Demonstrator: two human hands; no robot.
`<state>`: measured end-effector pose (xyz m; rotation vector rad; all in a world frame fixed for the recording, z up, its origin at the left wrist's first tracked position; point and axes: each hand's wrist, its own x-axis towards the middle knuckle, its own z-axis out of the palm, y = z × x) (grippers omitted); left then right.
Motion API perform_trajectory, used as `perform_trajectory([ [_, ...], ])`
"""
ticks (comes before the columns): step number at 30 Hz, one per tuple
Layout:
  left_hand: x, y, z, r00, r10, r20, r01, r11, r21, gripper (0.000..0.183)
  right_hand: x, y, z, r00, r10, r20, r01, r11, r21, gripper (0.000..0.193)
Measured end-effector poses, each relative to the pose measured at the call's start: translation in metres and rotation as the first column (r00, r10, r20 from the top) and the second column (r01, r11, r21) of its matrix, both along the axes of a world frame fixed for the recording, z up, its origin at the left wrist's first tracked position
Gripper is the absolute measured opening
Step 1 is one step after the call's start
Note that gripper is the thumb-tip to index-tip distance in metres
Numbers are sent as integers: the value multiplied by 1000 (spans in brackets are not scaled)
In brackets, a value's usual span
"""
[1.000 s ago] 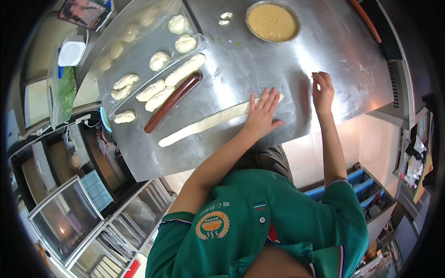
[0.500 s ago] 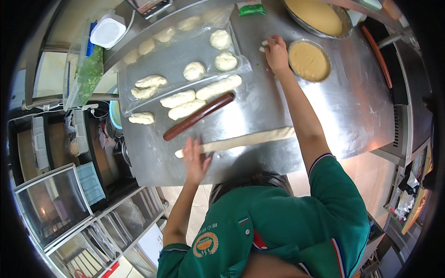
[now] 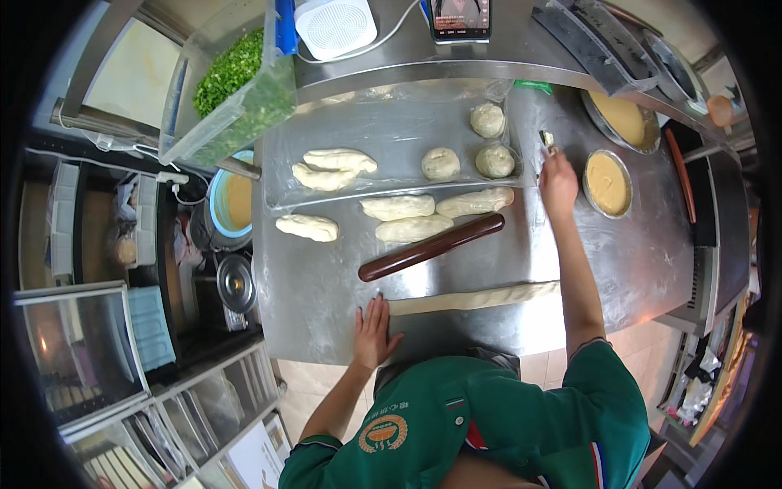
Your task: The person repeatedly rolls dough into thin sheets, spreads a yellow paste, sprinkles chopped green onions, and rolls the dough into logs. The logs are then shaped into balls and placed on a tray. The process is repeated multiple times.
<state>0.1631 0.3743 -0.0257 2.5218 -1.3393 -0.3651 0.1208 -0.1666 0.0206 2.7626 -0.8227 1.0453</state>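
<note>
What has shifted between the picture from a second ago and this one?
The left hand left the dough strip's right end and now lies flat at its left end. The right hand reached forward to the small pale pieces beside the smaller bowl; whether it grips one is unclear. The view swung too. The rolling pin stayed beside the dough rolls.

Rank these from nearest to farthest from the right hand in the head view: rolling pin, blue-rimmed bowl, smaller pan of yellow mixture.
1. Smaller pan, just right of the right hand.
2. Rolling pin, lower left.
3. Blue-rimmed bowl, far left.
</note>
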Motion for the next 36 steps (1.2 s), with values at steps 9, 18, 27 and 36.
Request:
perform_trajectory([
  [9, 4, 3, 8, 998, -49, -24, 48, 998, -36, 93, 0, 200, -2, 883, 285, -373, -258, 958, 123, 54],
  [18, 15, 15, -13, 997, -78, 5, 78, 997, 20, 78, -124, 208, 36, 729, 500, -468, -308, 850, 428, 41],
  [27, -15, 1, 28, 980, -190, -55, 166, 944, -286, 70, -206, 261, 11, 764, 529, -368, -305, 800, 517, 67],
  [36, 26, -22, 57, 939, -189, 288, 267, 928, -260, 71, -157, 241, 19, 878, 415, -236, -380, 907, 181, 59],
])
